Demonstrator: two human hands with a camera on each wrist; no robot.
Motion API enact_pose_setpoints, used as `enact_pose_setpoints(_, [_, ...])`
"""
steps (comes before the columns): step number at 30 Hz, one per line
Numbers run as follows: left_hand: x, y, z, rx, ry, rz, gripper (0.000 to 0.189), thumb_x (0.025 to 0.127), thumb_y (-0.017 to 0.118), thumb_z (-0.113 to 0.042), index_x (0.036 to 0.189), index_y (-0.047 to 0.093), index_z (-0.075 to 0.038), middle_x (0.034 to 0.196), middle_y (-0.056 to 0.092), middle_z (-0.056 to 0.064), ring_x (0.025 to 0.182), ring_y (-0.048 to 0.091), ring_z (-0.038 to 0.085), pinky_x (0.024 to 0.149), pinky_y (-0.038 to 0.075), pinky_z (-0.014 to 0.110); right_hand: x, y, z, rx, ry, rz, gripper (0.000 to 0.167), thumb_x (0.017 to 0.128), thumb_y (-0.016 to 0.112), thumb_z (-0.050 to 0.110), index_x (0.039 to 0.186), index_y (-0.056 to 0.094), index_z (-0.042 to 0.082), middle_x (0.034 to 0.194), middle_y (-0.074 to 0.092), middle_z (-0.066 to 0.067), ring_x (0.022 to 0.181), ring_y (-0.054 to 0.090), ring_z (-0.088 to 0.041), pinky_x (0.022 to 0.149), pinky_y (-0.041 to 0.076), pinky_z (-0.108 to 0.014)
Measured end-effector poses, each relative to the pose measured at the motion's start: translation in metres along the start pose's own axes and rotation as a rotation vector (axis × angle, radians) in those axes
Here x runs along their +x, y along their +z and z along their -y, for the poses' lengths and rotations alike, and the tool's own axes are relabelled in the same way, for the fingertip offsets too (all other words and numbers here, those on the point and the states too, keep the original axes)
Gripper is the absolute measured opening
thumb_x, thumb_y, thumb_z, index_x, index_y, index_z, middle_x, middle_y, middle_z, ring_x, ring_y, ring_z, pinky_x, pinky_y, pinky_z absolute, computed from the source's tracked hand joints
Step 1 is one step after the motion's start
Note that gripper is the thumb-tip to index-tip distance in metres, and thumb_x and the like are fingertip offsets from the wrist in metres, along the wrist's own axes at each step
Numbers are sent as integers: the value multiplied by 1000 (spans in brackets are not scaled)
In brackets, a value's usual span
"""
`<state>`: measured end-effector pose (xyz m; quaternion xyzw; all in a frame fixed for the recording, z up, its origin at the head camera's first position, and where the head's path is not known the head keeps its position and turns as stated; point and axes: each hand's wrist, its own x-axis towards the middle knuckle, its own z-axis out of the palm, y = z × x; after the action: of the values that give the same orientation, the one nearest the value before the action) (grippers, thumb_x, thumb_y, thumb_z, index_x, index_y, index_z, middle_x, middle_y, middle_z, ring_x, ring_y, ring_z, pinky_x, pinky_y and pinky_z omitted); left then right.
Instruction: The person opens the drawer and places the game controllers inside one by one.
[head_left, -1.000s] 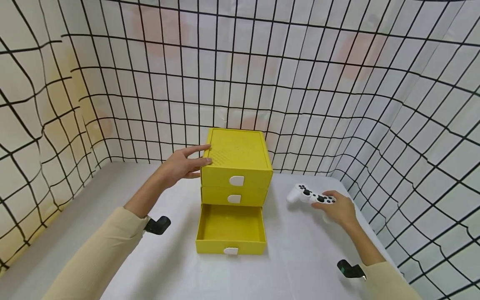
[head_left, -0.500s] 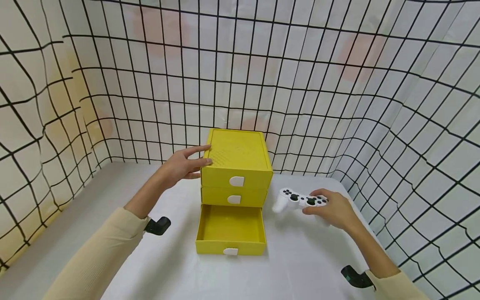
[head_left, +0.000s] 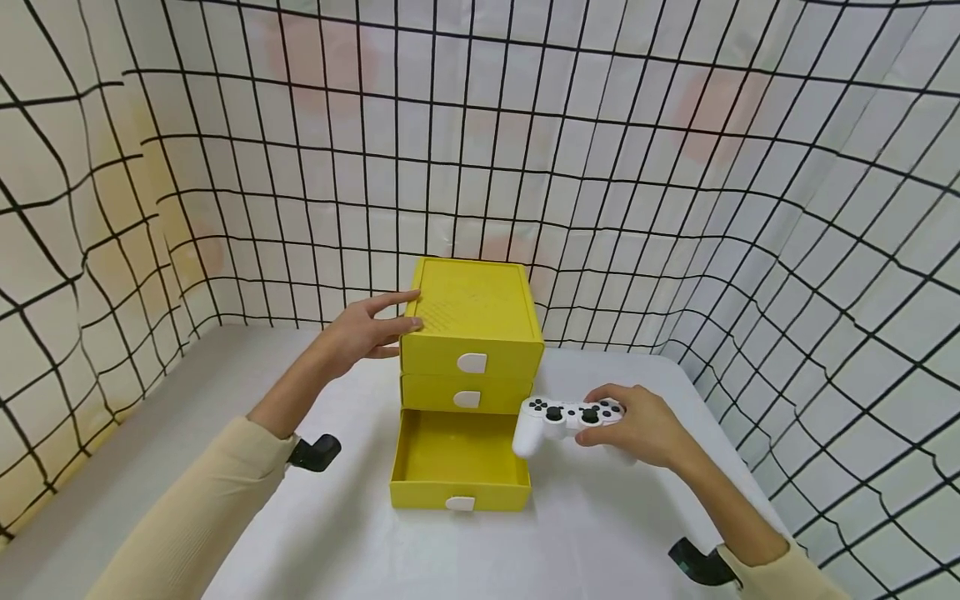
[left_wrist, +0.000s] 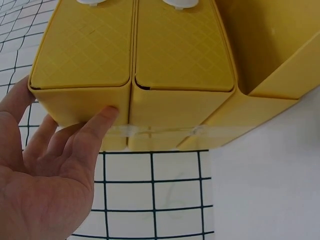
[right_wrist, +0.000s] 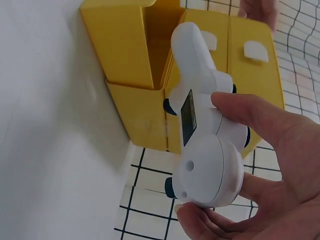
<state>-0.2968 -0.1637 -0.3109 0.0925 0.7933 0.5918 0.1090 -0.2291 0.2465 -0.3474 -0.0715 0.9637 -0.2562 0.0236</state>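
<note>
A yellow three-drawer storage box point(head_left: 480, 300) stands in the middle of the table, with white tabs on its drawers. Its bottom drawer point(head_left: 427, 497) is pulled out and nothing lies inside; the upper two are closed. My left hand point(head_left: 358, 335) rests against the box's upper left side, fingers extended along the side and top edge. To the right of the box, my right hand point(head_left: 639, 427) holds a white game controller point(head_left: 531, 429) by one grip. The controller's free end overlaps the drawer's right edge in the head view. Its underside, with a dark label, shows in the right wrist view.
A white-covered table point(head_left: 600, 533) bears the box. Black wire grid panels point(head_left: 600, 167) enclose the back and both sides, with white sheeting behind them. Dark wrist cameras point(head_left: 315, 452) stick out from both beige sleeves.
My right hand has carried the controller leftward and a little nearer, from the table's right side to beside the open drawer. The left hand and box have stayed in place.
</note>
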Motion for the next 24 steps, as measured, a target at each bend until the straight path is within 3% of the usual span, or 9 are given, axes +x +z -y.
enact_pose_setpoints(8, [1, 0, 0, 13, -3, -4, 69, 92, 74, -44, 154, 44, -36, 155, 49, 4, 138, 54, 30, 103, 55, 41, -5, 2, 11, 9, -33, 31, 55, 69, 89, 45, 114, 71, 19, 97, 66, -6, 80, 57, -21, 58, 49, -30])
enact_pose_setpoints(24, [2, 2, -1, 8, -20, -20, 67, 93, 74, -41, 153, 45, -36, 155, 49, 3, 139, 52, 30, 104, 54, 41, 7, 37, 47, -4, -113, 42, 46, 68, 91, 40, 107, 73, 21, 98, 60, -6, 87, 52, -21, 64, 45, -28])
